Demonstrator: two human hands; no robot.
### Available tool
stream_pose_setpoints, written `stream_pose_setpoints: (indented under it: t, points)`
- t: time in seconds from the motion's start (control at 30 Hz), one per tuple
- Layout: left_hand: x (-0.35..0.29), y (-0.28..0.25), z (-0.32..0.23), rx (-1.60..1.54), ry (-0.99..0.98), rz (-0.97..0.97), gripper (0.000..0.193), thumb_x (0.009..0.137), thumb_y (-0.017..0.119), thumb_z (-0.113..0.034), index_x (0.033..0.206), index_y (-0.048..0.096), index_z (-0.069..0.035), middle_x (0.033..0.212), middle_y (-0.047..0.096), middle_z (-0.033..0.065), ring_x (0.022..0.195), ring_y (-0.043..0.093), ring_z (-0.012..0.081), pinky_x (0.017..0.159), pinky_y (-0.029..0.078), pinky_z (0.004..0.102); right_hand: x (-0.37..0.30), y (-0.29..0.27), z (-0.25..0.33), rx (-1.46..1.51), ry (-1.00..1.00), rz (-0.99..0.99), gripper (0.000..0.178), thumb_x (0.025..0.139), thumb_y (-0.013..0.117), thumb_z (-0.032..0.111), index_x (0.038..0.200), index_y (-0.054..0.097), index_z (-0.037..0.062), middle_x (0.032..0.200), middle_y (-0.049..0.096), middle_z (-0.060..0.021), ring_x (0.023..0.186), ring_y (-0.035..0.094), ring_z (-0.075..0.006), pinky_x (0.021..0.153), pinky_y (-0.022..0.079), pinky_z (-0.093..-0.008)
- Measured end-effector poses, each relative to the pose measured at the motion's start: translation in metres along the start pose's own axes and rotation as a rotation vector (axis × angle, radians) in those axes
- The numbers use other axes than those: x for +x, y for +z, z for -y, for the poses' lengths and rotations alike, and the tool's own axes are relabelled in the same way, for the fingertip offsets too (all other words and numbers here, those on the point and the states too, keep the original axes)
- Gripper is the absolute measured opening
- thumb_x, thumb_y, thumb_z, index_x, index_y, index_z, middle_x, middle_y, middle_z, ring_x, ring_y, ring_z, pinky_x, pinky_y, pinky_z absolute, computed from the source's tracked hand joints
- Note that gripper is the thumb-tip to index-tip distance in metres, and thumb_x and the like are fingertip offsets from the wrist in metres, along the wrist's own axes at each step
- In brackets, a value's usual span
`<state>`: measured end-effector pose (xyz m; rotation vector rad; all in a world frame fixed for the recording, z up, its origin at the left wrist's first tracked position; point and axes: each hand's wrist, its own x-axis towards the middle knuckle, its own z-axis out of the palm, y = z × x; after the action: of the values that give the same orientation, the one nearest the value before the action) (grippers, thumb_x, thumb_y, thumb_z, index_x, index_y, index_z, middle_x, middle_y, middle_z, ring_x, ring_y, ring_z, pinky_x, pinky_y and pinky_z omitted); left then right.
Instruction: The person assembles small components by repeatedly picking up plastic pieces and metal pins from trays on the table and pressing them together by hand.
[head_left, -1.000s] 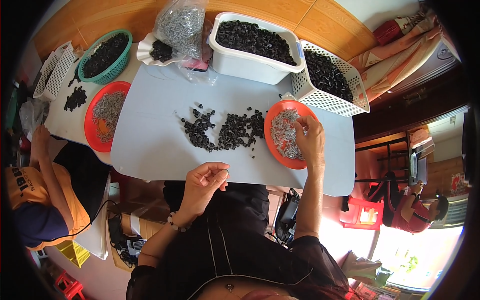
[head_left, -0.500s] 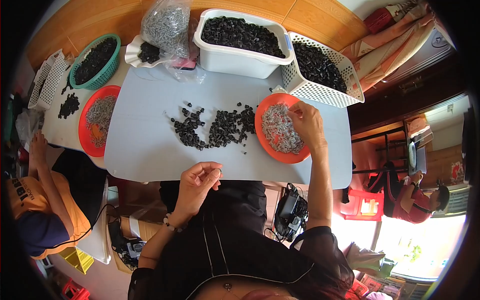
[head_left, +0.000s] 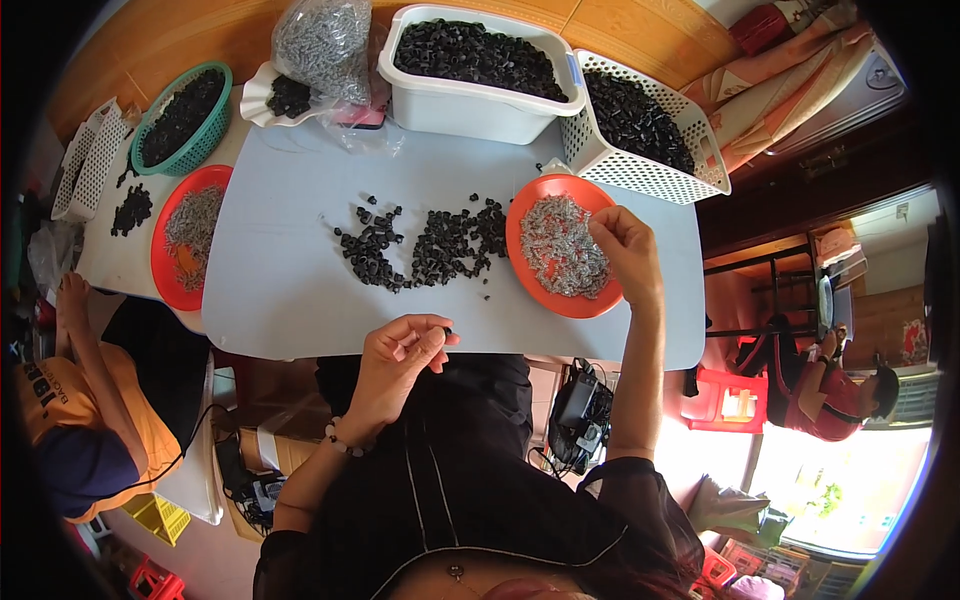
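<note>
Head view: the right hand [head_left: 625,250] pinches at small grey metal pieces [head_left: 562,245] in an orange plate [head_left: 530,285] near the worktop's [head_left: 290,290] right edge. The left hand [head_left: 400,355], fingers together, nips one tiny black part [head_left: 447,330] at the near edge; these light, stiff bits likely need fingertip grips.

I see my right hand [head_left: 625,255] over the far edge of a round orange plate [head_left: 530,270] heaped with small silvery-grey metal pieces [head_left: 560,245], fingertips pinching down into them. My left hand [head_left: 400,355] is curled at the near edge of the pale blue table [head_left: 280,290], a small black part [head_left: 447,331] nipped at its fingertips. A loose scatter of black parts [head_left: 430,245] lies just left of the plate, touching its rim.
</note>
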<state>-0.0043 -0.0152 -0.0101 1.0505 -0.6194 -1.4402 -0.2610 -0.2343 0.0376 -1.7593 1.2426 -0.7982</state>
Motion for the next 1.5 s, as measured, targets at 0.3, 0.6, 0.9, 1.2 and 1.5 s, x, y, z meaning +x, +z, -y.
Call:
stream_pose_setpoints:
  t: [0.3,0.6,0.9,1.2,1.5]
  points:
    - [0.005,0.015,-0.011,-0.187,-0.008,0.101,0.021,0.099,0.062,-0.015,0.114,0.066,-0.001,0.095,0.068,0.0084,0.072,0.057,0.0098,0.067,0.047,0.0238,-0.035,0.056,0.029,0.922,0.148,0.298,0.006,0.099,0.061,0.016,0.099,0.061,0.0097,0.093,0.059,-0.0018,0.085,0.050,-0.0115,0.072,0.042,-0.0267]
    - [0.005,0.018,-0.013,-0.280,0.068,0.121,0.022,0.098,0.063,-0.018,0.113,0.067,-0.001,0.093,0.070,0.0082,0.073,0.058,0.0106,0.068,0.048,0.0250,-0.070,0.117,0.057,0.975,0.154,0.554,0.007,0.095,0.065,0.010,0.101,0.064,0.0052,0.116,0.060,-0.0082,0.093,0.056,-0.0123,0.081,0.048,-0.0285]
    - [-0.001,0.004,-0.006,-0.384,0.098,0.051,0.019,0.098,0.063,-0.014,0.111,0.068,0.000,0.091,0.070,0.0079,0.070,0.059,0.0101,0.067,0.049,0.0225,-0.079,0.132,0.068,0.750,0.000,0.485,0.007,0.095,0.062,0.001,0.101,0.062,0.0028,0.108,0.059,-0.0067,0.097,0.059,-0.0144,0.083,0.054,-0.0300]
    - [-0.002,-0.004,0.002,-0.305,0.165,0.024,0.020,0.099,0.062,-0.015,0.109,0.067,0.000,0.091,0.069,0.0056,0.072,0.059,0.0108,0.066,0.048,0.0244,-0.089,0.144,0.067,0.599,-0.071,0.423,0.010,0.095,0.061,-0.003,0.103,0.063,0.0019,0.105,0.061,-0.0070,0.095,0.060,-0.0128,0.086,0.051,-0.0279]
    - [-0.012,-0.012,0.002,-0.363,0.160,-0.048,0.016,0.098,0.063,-0.012,0.107,0.069,0.000,0.087,0.068,0.0057,0.070,0.057,0.0091,0.068,0.048,0.0229,-0.087,0.145,0.076,-0.092,-0.612,0.230,0.016,0.085,0.075,0.021,0.093,0.074,0.0081,0.096,0.071,-0.0072,0.090,0.057,-0.0250,0.084,0.045,-0.0369]
